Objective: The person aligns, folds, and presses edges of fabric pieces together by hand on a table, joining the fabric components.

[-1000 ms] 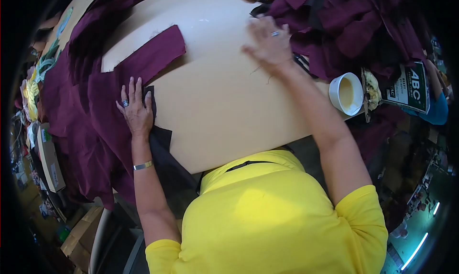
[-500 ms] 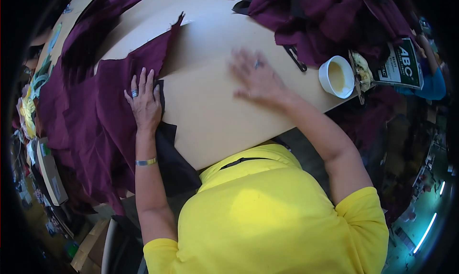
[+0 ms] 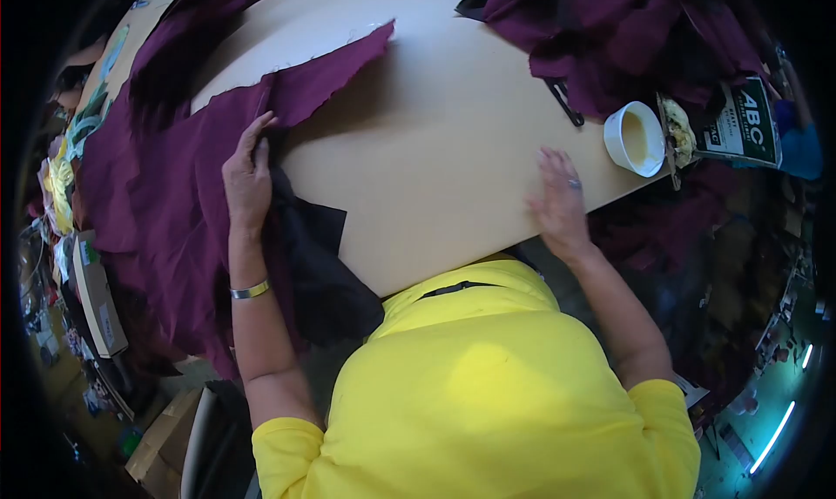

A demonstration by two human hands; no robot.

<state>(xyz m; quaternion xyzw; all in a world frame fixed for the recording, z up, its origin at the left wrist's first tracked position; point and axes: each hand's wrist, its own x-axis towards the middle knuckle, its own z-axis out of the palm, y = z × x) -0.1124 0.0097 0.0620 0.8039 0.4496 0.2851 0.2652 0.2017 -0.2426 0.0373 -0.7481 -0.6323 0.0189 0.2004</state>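
Maroon cloth (image 3: 174, 203) covers the table's left side and hangs over its front edge, with one pointed flap stretching toward the middle. My left hand (image 3: 248, 177) is at the inner edge of this cloth, its thumb and fingers closed around a fold near the fingertips. Beneath and beside that wrist, black fabric (image 3: 313, 238) droops past the table edge. My right hand (image 3: 560, 198) is near the table's front edge at the right, fingers spread, holding nothing. To its upper right is a white bowl (image 3: 634, 138) with pale yellowish contents.
The beige table (image 3: 435, 151) stretches ahead. A heap of maroon and black cloth (image 3: 610, 46) lies at the upper right, a dark slim tool (image 3: 564, 103) beside it. Right of the bowl are a crumpled item (image 3: 677, 131) and a green ABC package (image 3: 749, 124). Another person's arm shows at far right.
My right hand has moved right and toward the front edge. My left hand has turned onto its side and closed on the cloth, whose pointed flap has shifted right.
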